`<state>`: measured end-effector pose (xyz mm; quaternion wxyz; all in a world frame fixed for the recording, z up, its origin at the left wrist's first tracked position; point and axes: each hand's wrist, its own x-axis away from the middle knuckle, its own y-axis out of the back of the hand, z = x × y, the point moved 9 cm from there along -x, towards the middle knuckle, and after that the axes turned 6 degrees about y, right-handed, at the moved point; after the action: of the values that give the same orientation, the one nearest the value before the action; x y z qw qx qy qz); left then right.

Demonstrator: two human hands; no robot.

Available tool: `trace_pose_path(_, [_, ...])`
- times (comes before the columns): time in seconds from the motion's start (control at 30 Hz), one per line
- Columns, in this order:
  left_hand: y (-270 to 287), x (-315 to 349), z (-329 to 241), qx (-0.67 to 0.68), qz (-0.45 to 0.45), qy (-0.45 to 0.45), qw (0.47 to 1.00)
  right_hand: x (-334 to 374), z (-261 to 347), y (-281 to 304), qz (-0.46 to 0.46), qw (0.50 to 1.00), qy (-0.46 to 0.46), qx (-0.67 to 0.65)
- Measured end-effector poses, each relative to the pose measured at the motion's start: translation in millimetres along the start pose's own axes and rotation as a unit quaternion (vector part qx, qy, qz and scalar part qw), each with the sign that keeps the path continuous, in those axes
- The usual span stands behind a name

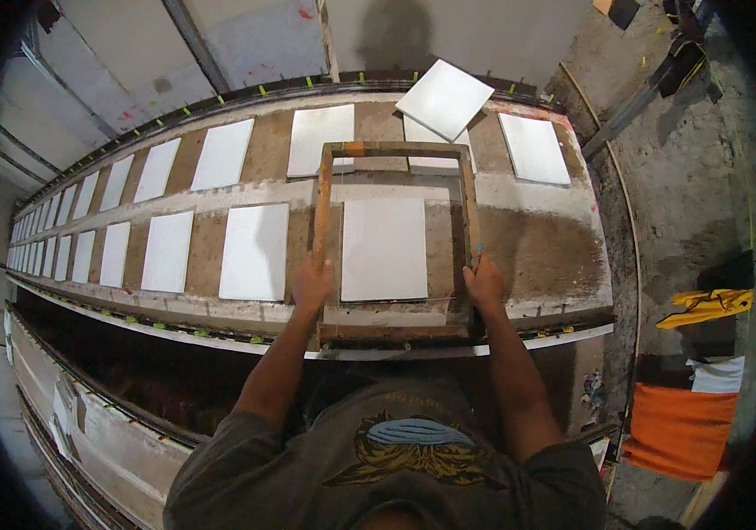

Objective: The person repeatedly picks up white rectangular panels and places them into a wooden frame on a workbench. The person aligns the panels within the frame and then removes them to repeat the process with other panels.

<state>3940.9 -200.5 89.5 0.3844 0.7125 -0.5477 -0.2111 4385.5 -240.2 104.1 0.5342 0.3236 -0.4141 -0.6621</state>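
My left hand (311, 283) is wrapped round the left bar of a rectangular wooden frame (395, 148), and my right hand (485, 281) grips its right bar. The frame is held over the near side of a long table (546, 247). Through its opening a white rectangular sheet (384, 252) shows on the tabletop; I cannot tell whether a fine mesh spans the opening. Left of the frame lies another white sheet (254, 252). Beyond the far bar, a tilted white sheet (445, 99) rests partly over another one.
Two rows of white sheets run off to the left. Small green clips line rails along the table's edges. A second long table (113, 442) stands lower left. At right are an orange cloth (681, 430), a yellow cloth (706, 306) and a slanting post (630, 115).
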Motion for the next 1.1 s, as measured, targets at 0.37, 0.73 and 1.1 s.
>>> trace_pose_path(0.37, [-3, 8, -92, 0.156, -0.027, -0.117, 0.98, -24, -28, 92, -0.052, 0.998, 0.006, -0.03])
trace_pose_path(0.73, [-145, 54, -196, 0.158, -0.015, -0.122, 0.98, -67, -229, 116, 0.017, 0.999, -0.045, 0.02])
trace_pose_path(1.1, [-211, 120, -245, 0.193, 0.008, -0.073, 0.978, -72, -314, 131, 0.031, 0.997, -0.013, -0.073])
